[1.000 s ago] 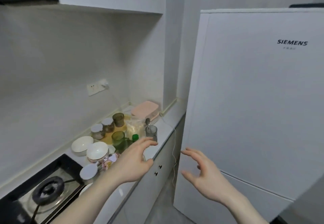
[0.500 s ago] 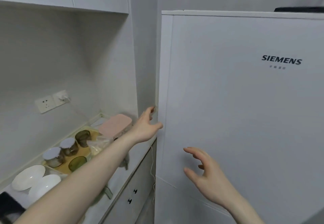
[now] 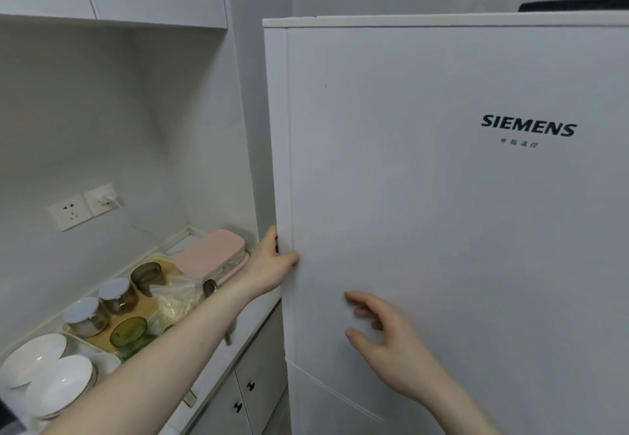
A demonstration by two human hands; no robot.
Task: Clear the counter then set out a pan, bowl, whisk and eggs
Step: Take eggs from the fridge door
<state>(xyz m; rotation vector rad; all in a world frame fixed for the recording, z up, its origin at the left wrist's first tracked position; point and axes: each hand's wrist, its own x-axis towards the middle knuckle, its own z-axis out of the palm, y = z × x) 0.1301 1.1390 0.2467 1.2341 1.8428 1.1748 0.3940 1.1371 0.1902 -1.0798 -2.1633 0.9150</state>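
Left hand [image 3: 272, 264] curled round fridge door [image 3: 442, 230] edge, frame centre, likely to pull for eggs; right hand [image 3: 384, 336] hovering, fingers loosely spread.

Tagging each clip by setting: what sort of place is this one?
Most likely a small home kitchen: a white fridge, a counter over cupboards, crowded with white bowls and lidded jars, and wall sockets.

Left arm stretched forward, left hand [image 3: 272, 266] curled round the edge of the fridge door [image 3: 442, 213], thumb laid on its front, right hand [image 3: 384, 339] held up just before it, fingers loosely spread.
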